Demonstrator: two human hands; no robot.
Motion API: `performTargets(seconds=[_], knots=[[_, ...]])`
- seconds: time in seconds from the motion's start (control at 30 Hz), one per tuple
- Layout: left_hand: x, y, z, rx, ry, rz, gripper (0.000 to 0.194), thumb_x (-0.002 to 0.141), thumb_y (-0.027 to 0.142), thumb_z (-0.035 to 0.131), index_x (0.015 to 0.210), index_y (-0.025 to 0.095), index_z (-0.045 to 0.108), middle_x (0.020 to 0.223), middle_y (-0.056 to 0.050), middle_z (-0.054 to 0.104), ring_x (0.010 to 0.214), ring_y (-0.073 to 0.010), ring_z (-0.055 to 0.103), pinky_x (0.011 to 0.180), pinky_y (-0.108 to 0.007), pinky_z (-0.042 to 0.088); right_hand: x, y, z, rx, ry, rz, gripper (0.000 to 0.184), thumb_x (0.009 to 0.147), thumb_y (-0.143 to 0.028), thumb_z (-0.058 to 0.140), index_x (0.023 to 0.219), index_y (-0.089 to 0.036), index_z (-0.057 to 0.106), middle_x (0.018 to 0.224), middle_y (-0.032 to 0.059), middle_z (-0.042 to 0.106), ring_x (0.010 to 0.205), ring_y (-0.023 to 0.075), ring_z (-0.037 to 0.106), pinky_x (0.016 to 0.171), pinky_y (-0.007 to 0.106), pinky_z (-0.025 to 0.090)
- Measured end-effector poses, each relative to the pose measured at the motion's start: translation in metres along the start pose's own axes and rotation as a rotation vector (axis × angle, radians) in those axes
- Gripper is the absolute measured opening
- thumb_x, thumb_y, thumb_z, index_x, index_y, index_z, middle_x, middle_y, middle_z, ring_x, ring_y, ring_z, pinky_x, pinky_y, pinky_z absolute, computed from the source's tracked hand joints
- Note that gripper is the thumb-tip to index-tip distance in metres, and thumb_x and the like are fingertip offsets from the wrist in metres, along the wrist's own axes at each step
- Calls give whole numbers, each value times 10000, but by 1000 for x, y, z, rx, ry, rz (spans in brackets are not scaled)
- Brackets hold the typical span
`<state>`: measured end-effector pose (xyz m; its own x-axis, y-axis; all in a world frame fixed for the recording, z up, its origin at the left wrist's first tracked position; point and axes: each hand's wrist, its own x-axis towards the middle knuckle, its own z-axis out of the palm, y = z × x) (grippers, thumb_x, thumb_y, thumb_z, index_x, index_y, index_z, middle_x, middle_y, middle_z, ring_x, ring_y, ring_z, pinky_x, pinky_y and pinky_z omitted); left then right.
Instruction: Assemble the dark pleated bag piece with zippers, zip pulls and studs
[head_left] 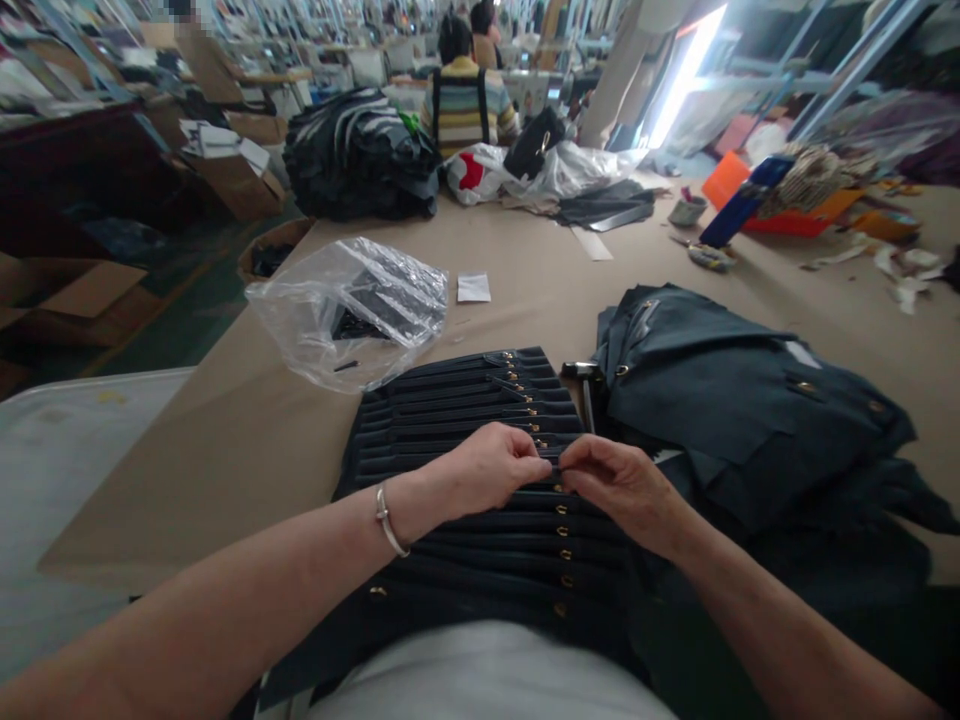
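Overlapping dark zippered fabric panels (pixel 450 415) lie in a row before me, small gold zipper pulls lined up along their right side. My left hand (pixel 499 462), a silver bangle on its wrist, is pinched closed over the row. Facing it, my right hand (pixel 611 485) is also pinched, its fingertips almost meeting the left ones. Both sets of fingertips are at one of the zipper ends; whatever small piece is between them is too hidden to name. A clear plastic bag (pixel 352 310) with dark pieces inside touches the panels' far left corner.
A pile of dark fabric pieces (pixel 735 390) is on the right, a black-headed hammer (pixel 581 370) beside it. Farther back are a white paper square (pixel 473 288), a dark fabric stack (pixel 360 155) and an orange bin (pixel 795 215). A person (pixel 465 95) sits beyond the table.
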<state>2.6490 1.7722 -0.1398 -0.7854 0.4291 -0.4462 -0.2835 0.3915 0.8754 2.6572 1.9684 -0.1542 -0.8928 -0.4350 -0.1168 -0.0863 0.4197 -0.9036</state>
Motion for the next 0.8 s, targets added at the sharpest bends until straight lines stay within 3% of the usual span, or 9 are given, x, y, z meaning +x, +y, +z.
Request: performTargets(seconds=[0.1, 0.2, 0.8], knots=[[8, 5, 7, 366, 45, 168, 214, 763, 284, 543, 596, 151, 542, 552, 18, 504, 523, -97, 428, 488, -231, 285, -7, 7, -3, -82, -11, 5, 118, 820, -260, 538, 810, -166, 607, 683, -21, 579, 624, 83, 502, 574, 200, 402], [14, 8, 11, 538, 38, 197, 224, 775, 278, 532, 589, 153, 534, 569, 1, 540, 540, -111, 448, 505, -243, 279, -9, 14, -5, -211, -4, 45, 119, 820, -199, 516, 832, -174, 632, 720, -23, 616, 662, 88, 532, 619, 206, 411], [15, 10, 19, 812, 57, 165, 232, 828, 333, 493, 734, 167, 626, 754, -97, 653, 724, -240, 621, 646, -323, 451, -1, 32, -4, -410, -22, -34, 140, 777, -104, 510, 778, -179, 628, 765, -9, 644, 710, 110, 575, 674, 227, 420]])
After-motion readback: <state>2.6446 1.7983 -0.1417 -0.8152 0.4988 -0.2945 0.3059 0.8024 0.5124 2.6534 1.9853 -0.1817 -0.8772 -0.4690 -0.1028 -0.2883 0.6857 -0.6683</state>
